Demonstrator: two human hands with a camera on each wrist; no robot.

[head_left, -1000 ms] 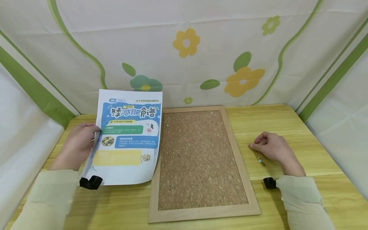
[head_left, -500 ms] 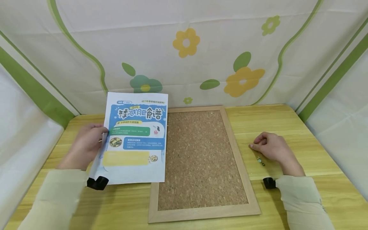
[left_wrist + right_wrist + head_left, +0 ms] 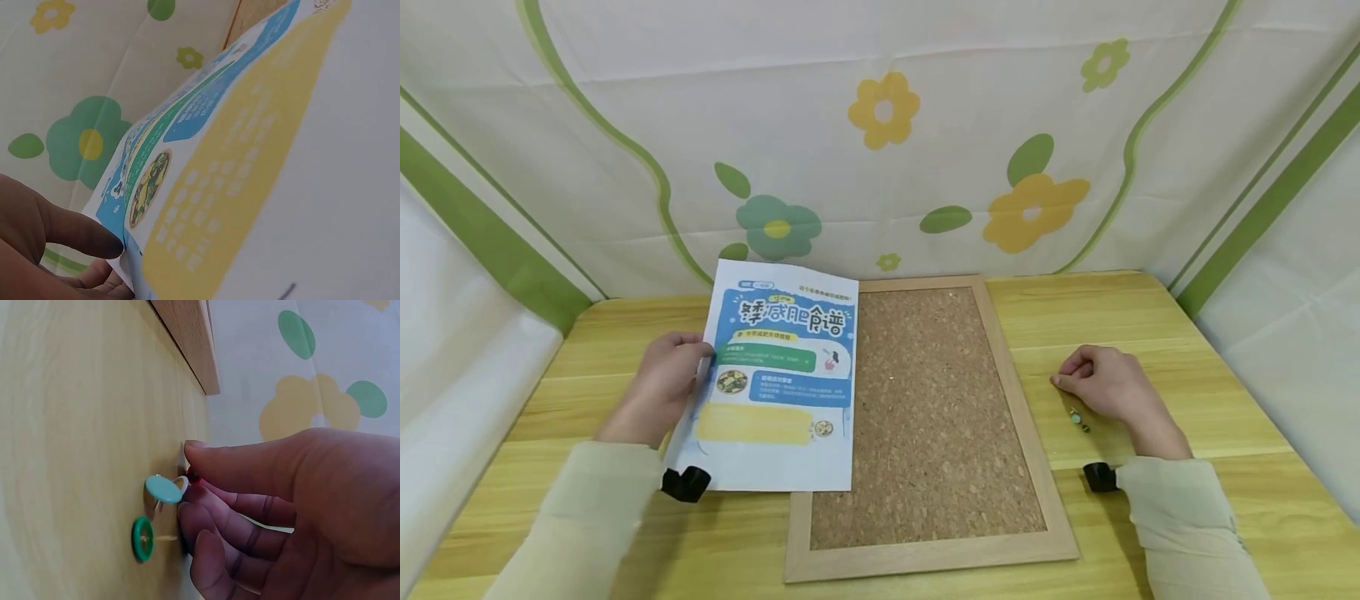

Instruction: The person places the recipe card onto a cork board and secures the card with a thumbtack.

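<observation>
My left hand [image 3: 662, 379] pinches the left edge of a printed paper sheet [image 3: 775, 469] between thumb and fingers. The sheet carries blue, green and yellow blocks, and it bends slightly. It hangs over the left part of a wood-framed cork board [image 3: 936, 433], hiding that side of the frame. To the right of the board, my right hand [image 3: 1108, 383] stays low at the table. In the right wrist view, a small red thumbtack [image 3: 194, 475] shows between its thumb and fingers, mostly covered. Beside the fingertips lie a pale green thumbtack [image 3: 164, 489] and a dark green thumbtack [image 3: 142, 539].
A wood-grain table [image 3: 1217, 375] bears everything. White cloth [image 3: 805, 125] with printed flowers closes off the back, and plain white cloth walls stand at both sides. Black wrist mounts [image 3: 687, 483] sit at the cuffs.
The left hand has carried the sheet rightward and slightly toward me, so it covers more of the cork board. My right hand has hardly moved.
</observation>
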